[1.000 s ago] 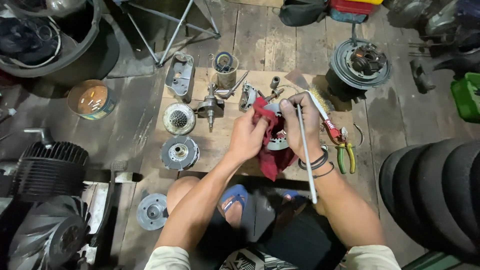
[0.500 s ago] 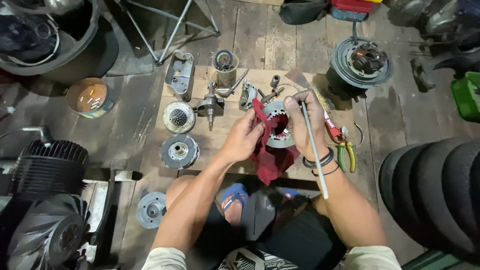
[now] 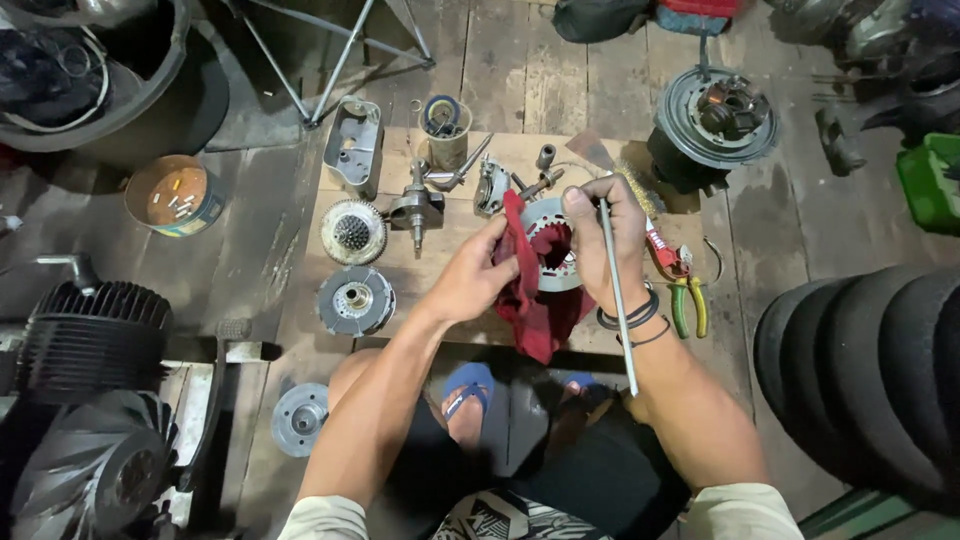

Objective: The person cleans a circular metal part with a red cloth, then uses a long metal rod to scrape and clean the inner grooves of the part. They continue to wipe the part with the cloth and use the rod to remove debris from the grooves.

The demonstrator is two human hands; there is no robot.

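My left hand [image 3: 468,278] pinches a dark red rag [image 3: 528,300] and presses it against a toothed metal ring plate [image 3: 549,268]. My right hand [image 3: 603,240] grips that ring plate at its right side and also holds a long thin metal rod [image 3: 617,300] that slants down past my wrist. The rag hangs down over the front of a wooden board [image 3: 440,300]. Both hands hover just above the board's middle.
On the board lie a clutch basket [image 3: 353,232], a round clutch hub [image 3: 356,300], a crankshaft [image 3: 416,208], a metal cover [image 3: 355,147], a can of parts [image 3: 446,128] and pliers [image 3: 688,300]. An engine stator [image 3: 712,125] sits right, tyres [image 3: 860,370] far right, a cylinder [image 3: 95,330] left.
My left hand has slid the rag up and around the ring plate's left edge. The rod in my right hand swung slightly toward upright. The view shifted a little.
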